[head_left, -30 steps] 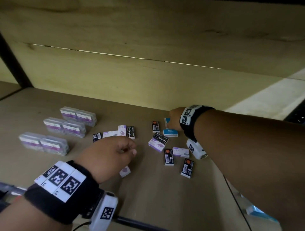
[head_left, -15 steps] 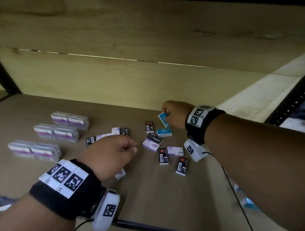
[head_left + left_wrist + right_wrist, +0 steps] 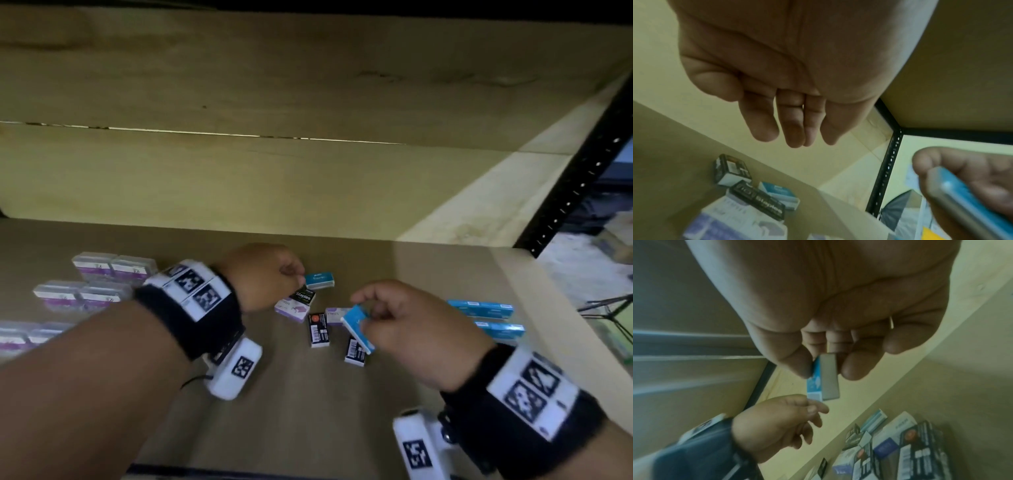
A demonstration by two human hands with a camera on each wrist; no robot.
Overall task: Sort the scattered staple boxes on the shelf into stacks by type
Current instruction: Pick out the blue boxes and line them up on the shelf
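The sorting looks partly done, with the middle of the shelf (image 3: 428,359) still to be cleared. Nearest, the right hand (image 3: 407,322) has its grip clamped on a small blue box (image 3: 356,327), thumb on one face and fingertips on the other, held tilted in the air above the scattered pile; in my judgement it is bound for the blue boxes already gathered at the right. Just under and beside it lie two black boxes (image 3: 318,329) with barcodes up, loose on the shelf and not stacked. A little farther in, a white-and-purple box (image 3: 292,310) carries a black box marked Staples (image 3: 303,295) across its top, with another white-and-purple box half hidden behind the held blue one. The left hand (image 3: 263,277) hovers over this cluster, its grip apart and holding nothing, fingers hanging loosely downward in the left wrist view. Beyond its fingertips one more blue box (image 3: 319,280) lies flat and alone. Out to the right, two long blue rows (image 3: 481,308) lie side by side, well apart from the clutter, and look sorted. At the far left, three rows of clear cases with purple labels (image 3: 113,269) stand paired and tidy, seemingly finished. Left to do, as I judge it: both loose blue boxes, the black ones, and the white-and-purple ones.
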